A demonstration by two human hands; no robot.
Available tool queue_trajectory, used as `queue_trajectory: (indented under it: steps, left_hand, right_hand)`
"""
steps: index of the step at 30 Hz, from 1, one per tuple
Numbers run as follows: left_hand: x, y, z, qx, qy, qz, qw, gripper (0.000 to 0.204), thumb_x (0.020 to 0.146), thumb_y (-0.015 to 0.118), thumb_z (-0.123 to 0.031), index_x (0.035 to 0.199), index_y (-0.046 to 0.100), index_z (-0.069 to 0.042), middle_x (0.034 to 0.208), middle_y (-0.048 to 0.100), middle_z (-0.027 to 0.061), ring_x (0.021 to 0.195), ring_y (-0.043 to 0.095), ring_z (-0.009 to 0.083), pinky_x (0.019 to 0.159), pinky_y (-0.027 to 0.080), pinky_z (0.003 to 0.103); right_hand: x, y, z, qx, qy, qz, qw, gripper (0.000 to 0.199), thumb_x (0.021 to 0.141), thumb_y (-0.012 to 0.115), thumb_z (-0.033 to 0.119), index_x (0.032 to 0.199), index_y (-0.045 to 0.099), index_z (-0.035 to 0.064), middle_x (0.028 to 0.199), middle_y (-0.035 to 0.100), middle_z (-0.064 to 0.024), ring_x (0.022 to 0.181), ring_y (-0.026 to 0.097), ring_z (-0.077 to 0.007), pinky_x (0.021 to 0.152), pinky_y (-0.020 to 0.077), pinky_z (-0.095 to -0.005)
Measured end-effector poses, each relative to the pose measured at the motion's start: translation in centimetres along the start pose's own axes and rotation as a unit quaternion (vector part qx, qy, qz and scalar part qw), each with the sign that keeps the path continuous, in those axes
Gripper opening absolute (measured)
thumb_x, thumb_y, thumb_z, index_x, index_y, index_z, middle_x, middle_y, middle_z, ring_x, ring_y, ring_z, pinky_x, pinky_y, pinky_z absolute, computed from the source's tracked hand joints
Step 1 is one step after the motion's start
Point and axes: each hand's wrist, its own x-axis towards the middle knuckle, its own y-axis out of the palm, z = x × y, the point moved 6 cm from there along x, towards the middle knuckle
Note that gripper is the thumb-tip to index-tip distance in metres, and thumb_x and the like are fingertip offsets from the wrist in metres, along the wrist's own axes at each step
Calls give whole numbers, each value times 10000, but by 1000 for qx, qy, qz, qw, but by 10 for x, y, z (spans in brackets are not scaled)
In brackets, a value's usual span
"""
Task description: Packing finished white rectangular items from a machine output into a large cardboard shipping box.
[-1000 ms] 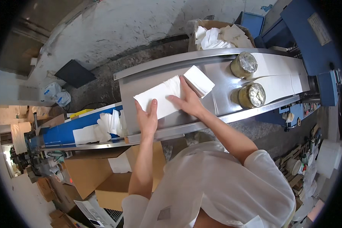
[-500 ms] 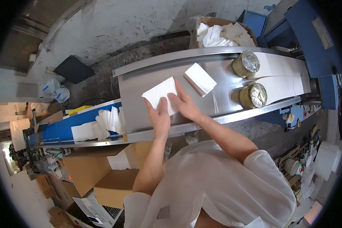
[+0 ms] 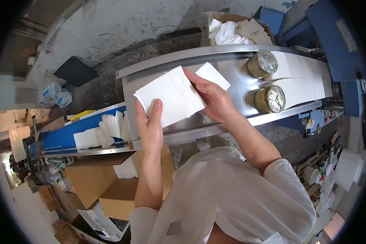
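Left hand (image 3: 149, 122) and right hand (image 3: 214, 99) both grip a thick stack of white paper napkins (image 3: 169, 96) above the stainless steel conveyor table (image 3: 236, 77).

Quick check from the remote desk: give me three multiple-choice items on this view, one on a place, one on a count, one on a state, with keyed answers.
1. Where does the single loose napkin lie?
A. on the steel chute
B. on the floor
C. in the cardboard box

2. How many foil-wrapped rolls sit on the chute?
A. one
B. two
C. four

3. How is the napkin stack held?
A. by both hands
B. by one hand
C. by neither

Answers: 1 A, it rests on bare steel beyond the right hand. 2 B, two show side by side. 3 A, left hand and right hand both grip it.
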Motion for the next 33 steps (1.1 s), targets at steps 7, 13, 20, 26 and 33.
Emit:
queue_trajectory:
  steps: [7, 13, 20, 26, 33]
  left_hand:
    - [0, 0, -1, -4, -15, 10, 1000, 574, 1001, 630, -169, 1472, 375, 38, 1336, 555, 119, 1176, 535, 157, 1033, 417, 299]
    - [-2, -10, 47, 183, 1, 18, 983, 1071, 795, 847, -286, 1532, 155, 67, 1409, 476, 238, 1290, 503, 316, 1107, 382, 390]
    - [-24, 15, 45, 540, 56, 35, 839, 1296, 624, 918, -458, 1582, 144, -55, 1562, 158, 357, 1419, 265, 536, 1146, 319, 548]
    - [-19, 19, 49, 540, 130, -3, 831, 1231, 652, 911, -437, 1570, 195, -36, 1567, 147, 351, 1421, 259, 534, 1138, 324, 566]
    - [-18, 18, 51, 538, 131, -4, 833, 1214, 652, 917, -388, 1559, 203, -13, 1559, 162, 352, 1418, 263, 534, 1137, 332, 554]
  right_hand:
    - [-6, 8, 5, -8, 1, -8, 1000, 574, 961, 475, 5, 1527, 380, -10, 1537, 447, -132, 1385, 453, -205, 1154, 331, -324]
    - [22, -36, -41, -112, 8, -45, 993, 565, 987, 472, 13, 1541, 364, 8, 1502, 480, -110, 1330, 490, -169, 1111, 374, -306]
    - [10, -51, -55, -89, 54, -90, 990, 532, 1039, 492, 119, 1551, 365, 44, 1393, 542, -61, 1197, 537, -118, 1026, 428, -283]
    - [12, -83, -66, -139, 44, -81, 986, 553, 1070, 493, 212, 1571, 316, 58, 1436, 513, -50, 1250, 512, -129, 1055, 412, -296]
    - [15, -92, -65, -150, 13, -79, 985, 571, 1074, 495, 279, 1568, 317, 53, 1501, 457, -66, 1336, 447, -148, 1116, 364, -311]
